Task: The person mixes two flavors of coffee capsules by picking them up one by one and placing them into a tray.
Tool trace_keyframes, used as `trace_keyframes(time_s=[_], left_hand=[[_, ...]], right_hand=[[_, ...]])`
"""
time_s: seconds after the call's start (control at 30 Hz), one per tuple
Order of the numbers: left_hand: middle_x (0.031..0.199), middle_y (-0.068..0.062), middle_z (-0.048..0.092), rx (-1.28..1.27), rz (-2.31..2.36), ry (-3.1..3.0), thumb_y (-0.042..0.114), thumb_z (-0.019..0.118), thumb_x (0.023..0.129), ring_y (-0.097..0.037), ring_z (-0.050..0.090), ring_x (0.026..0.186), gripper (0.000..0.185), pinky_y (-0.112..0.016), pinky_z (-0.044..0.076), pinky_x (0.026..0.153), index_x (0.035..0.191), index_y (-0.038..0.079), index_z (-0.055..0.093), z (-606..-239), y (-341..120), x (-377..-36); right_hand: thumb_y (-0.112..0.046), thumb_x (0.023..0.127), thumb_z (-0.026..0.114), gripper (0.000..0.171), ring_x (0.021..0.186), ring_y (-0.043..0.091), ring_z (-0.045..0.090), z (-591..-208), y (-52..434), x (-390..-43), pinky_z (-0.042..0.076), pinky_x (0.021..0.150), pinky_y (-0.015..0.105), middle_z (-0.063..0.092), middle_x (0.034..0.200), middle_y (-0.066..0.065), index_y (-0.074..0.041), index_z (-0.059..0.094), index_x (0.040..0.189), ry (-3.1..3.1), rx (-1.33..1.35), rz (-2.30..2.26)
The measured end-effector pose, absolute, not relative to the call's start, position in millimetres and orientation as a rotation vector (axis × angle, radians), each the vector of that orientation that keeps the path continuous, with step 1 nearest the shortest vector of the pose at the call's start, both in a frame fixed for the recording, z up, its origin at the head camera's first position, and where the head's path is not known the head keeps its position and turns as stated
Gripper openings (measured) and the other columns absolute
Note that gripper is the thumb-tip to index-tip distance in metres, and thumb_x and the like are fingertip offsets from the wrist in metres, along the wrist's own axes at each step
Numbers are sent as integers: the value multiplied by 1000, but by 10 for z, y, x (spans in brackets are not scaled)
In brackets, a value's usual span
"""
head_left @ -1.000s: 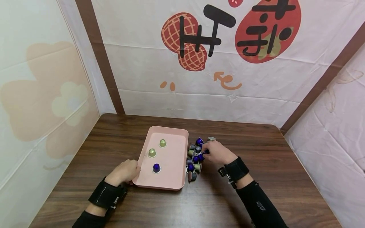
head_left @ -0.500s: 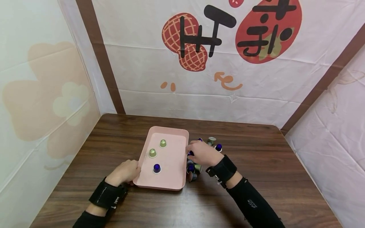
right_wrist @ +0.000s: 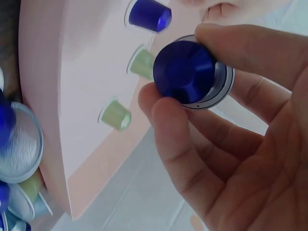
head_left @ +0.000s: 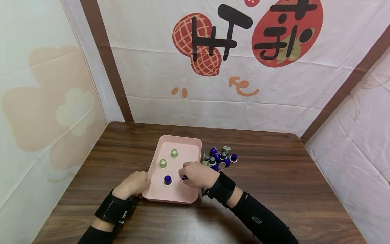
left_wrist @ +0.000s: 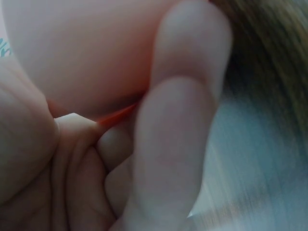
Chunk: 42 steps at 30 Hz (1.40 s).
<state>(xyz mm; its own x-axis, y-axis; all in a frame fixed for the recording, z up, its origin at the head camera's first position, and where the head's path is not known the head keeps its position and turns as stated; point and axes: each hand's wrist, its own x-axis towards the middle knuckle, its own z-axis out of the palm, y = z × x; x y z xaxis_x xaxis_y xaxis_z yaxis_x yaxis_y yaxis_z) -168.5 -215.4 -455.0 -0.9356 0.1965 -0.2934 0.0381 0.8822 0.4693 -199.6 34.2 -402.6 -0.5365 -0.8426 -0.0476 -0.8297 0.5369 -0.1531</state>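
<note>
A pink tray [head_left: 186, 153] lies on the brown table. On it stand two green capsules [head_left: 174, 153] [head_left: 163, 164] and one blue capsule [head_left: 167, 180]. My right hand [head_left: 195, 175] hovers over the tray's near right part and pinches another blue capsule [right_wrist: 186, 72] between thumb and fingers, beside the blue one on the tray. My left hand [head_left: 134, 184] grips the tray's near left edge [left_wrist: 115, 113]. A heap of blue and grey capsules [head_left: 219, 158] lies on the table just right of the tray.
Printed fabric walls close in the table on the left, back and right. The wooden table [head_left: 274, 176] stretches bare to the right of the capsule heap and toward its front edge.
My right hand left the capsule heap with a blue capsule and moved left over the tray, down toward its near part. The left hand kept its hold on the tray.
</note>
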Motion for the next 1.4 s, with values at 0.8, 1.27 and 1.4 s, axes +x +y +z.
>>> trace_keyframes(time_s=[0.8, 1.27, 1.4], left_hand=[[55, -5, 53, 174, 674, 2707, 9, 45, 92, -14, 54, 42, 21, -26, 44, 41, 76, 3, 56, -4550, -2150, -1695], [57, -6, 53, 162, 664, 2702, 9, 44, 92, -14, 54, 42, 20, -27, 45, 41, 79, 1, 57, -4540, -2141, -1699], [57, -6, 53, 163, 665, 2699, 9, 44, 92, -14, 54, 43, 21, -27, 45, 42, 77, 2, 57, -4531, -2136, -1687]], right_hand=[[-23, 87, 67, 13, 68, 5, 50, -4046, 369, -1962, 45, 65, 16, 61, 89, -1, -14, 69, 96, 2640, -1382, -174], [-10, 89, 63, 11, 74, 8, 53, -3973, 865, -2160, 48, 65, 20, 61, 92, 3, -6, 68, 97, 2676, -1259, -399], [-8, 88, 62, 11, 79, 12, 55, -4024, 1028, -2192, 48, 66, 22, 62, 92, 3, -7, 69, 96, 2685, -1232, -410]])
